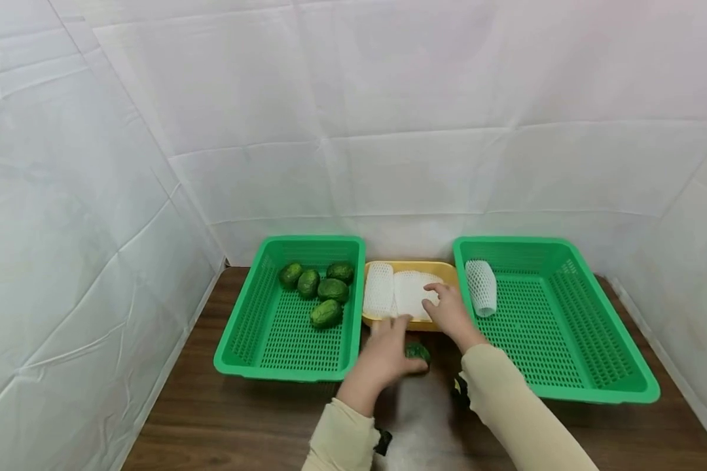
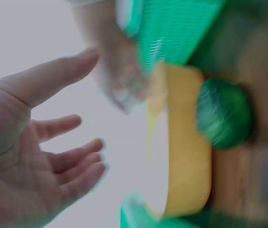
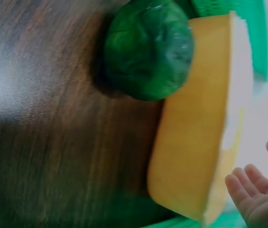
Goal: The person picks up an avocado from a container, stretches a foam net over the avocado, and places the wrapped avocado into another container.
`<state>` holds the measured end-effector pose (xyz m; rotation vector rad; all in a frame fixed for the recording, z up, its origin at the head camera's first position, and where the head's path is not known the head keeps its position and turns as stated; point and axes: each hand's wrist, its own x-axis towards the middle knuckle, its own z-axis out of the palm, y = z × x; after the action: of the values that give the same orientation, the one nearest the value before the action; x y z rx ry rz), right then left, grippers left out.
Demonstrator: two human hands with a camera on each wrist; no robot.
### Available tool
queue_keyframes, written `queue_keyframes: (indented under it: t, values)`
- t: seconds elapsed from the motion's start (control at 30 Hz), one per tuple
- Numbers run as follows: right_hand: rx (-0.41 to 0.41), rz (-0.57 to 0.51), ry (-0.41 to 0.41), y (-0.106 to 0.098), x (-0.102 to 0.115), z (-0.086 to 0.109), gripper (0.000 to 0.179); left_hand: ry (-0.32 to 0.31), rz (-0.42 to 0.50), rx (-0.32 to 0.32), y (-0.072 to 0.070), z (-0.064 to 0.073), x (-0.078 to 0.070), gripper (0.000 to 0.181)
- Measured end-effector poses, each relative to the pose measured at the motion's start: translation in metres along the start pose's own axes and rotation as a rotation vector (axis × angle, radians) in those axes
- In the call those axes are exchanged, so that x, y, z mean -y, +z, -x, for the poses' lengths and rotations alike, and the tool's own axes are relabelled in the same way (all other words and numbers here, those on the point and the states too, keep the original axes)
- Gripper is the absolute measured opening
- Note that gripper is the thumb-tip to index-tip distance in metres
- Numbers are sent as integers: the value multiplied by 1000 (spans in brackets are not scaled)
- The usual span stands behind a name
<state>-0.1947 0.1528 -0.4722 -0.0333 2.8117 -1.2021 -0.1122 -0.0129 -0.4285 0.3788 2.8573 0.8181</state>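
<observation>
In the head view my left hand (image 1: 385, 356) hovers over the table with fingers spread, nothing held, and is blurred by motion. Just beside its thumb lies a dark green oval fruit (image 1: 417, 353), shiny and wrinkled as if wrapped in clear film. The fruit rests on the wood in front of a yellow tray (image 3: 190, 118). White foam net sleeves (image 1: 412, 291) lie flat in that tray. Over the tray's right side, my right hand (image 1: 450, 311) has its thumb and fingers apart, above the sleeves. The left wrist view shows the left palm (image 2: 20, 161) with loosely extended fingers.
A green basket (image 1: 289, 374) on the left holds several green fruits (image 1: 326, 314). On the right, another green basket (image 1: 595, 394) contains one piece in a white foam net (image 1: 481, 288). White sheeting (image 1: 389, 176) surrounds the brown wooden table (image 1: 200, 418).
</observation>
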Motion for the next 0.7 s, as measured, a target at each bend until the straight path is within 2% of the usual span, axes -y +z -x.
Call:
queue_keyframes:
  t: [0.1, 0.17, 0.27, 0.37, 0.5, 0.7]
  values:
    - [26, 83, 26, 9, 0, -9, 44, -43, 32, -177, -16, -3, 14, 59]
    - [28, 119, 48, 14, 0, -11, 53, -90, 36, -236, -15, -9, 28, 52]
    - [10, 135, 76, 22, -2, -12, 69, -118, 57, -235, -5, -15, 45, 50]
    - [-12, 141, 77, 28, -3, -12, 77, -108, 74, -242, 4, -18, 54, 50]
    - [-28, 140, 78, 31, -1, -13, 70, -102, 84, -301, 9, -19, 56, 47]
    - [-70, 102, 73, 29, 1, -15, 53, -91, 104, -369, 7, -19, 58, 46]
